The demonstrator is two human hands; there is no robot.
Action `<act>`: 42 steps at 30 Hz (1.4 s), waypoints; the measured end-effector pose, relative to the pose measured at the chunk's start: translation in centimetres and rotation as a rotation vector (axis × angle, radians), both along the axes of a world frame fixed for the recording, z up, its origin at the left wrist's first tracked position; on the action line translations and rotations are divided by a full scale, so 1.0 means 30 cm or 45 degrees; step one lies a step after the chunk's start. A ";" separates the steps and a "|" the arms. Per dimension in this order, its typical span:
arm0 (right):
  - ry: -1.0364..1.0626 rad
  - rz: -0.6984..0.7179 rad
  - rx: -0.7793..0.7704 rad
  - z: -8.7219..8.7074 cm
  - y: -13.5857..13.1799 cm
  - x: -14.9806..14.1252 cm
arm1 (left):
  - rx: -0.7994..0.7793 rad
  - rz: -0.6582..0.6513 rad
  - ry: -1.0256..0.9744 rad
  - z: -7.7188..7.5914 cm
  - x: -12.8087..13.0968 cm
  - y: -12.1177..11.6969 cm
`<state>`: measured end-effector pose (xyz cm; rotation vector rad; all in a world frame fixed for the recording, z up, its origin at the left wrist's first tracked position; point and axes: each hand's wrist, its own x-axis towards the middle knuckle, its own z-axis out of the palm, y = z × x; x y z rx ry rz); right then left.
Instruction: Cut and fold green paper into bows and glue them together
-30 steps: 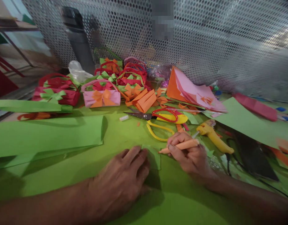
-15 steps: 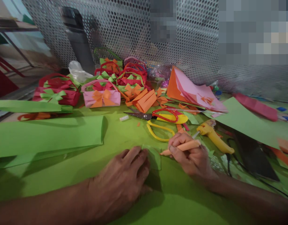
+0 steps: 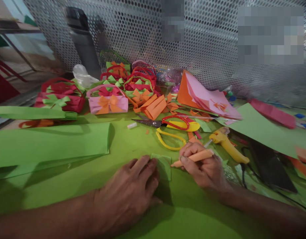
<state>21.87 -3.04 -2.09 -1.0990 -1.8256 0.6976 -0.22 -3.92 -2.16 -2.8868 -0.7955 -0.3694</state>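
Note:
My left hand (image 3: 135, 191) rests on the green table with its fingers curled together, holding down a small green paper piece (image 3: 165, 168). The paper's left part is hidden under my fingers. In my right hand (image 3: 204, 167) a peach-coloured marker pen (image 3: 199, 155) is pinched, its tip at the paper's right edge. Scissors (image 3: 176, 125) with red and yellow handles lie just beyond, blades spread and pointing left. To the right of my right hand is a yellow glue gun (image 3: 227, 144) with a black cable.
Large folded green paper (image 3: 50, 142) lies at left. Several small paper handbags with bows, including a pink one (image 3: 108, 103), stand along the back. A dark bottle (image 3: 84, 43) leans by the perforated metal panel (image 3: 133, 30). Pink and orange sheets (image 3: 207, 96) and a dark flat object (image 3: 269, 166) lie at right.
The marker's tip has shifted slightly right, from over the small paper to its right edge, as my right hand moved a little. My left hand has stayed in place.

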 end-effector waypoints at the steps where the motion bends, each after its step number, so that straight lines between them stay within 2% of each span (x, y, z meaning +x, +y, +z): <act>1: -0.001 0.002 -0.010 0.000 0.000 0.000 | 0.003 0.006 -0.002 -0.001 0.000 0.000; 8: 0.059 0.029 -0.043 0.005 -0.008 0.002 | -0.004 -0.012 0.006 -0.007 -0.001 -0.002; 11: 0.068 -0.033 0.107 0.028 -0.001 0.009 | -0.034 -0.006 0.026 -0.003 -0.003 0.002; 13: -0.042 -0.040 0.264 0.052 0.008 0.018 | -0.074 -0.003 0.071 0.006 -0.003 0.004; 15: -0.315 0.031 0.451 0.077 0.016 0.028 | -0.103 -0.002 0.131 0.016 -0.001 0.006; 19: -1.145 0.126 0.738 0.119 0.008 0.035 | -0.177 0.027 0.176 0.029 0.004 0.004; 22: -1.567 0.026 0.805 0.130 -0.020 0.020 | -0.231 0.048 0.179 0.031 0.008 0.001; 25: -1.771 -0.040 0.779 0.124 -0.049 0.005 | -0.256 0.095 0.190 0.036 0.012 -0.005; 32: -1.876 -0.145 0.714 0.146 -0.052 -0.023 | -0.216 0.160 0.123 0.041 0.010 0.006; 37: -1.805 -0.138 0.778 0.162 0.017 -0.079 | -0.102 0.246 -0.080 0.010 -0.020 0.070; 42: -1.789 -0.216 0.699 0.135 0.086 -0.113 | -0.014 0.277 -0.141 -0.009 -0.042 0.115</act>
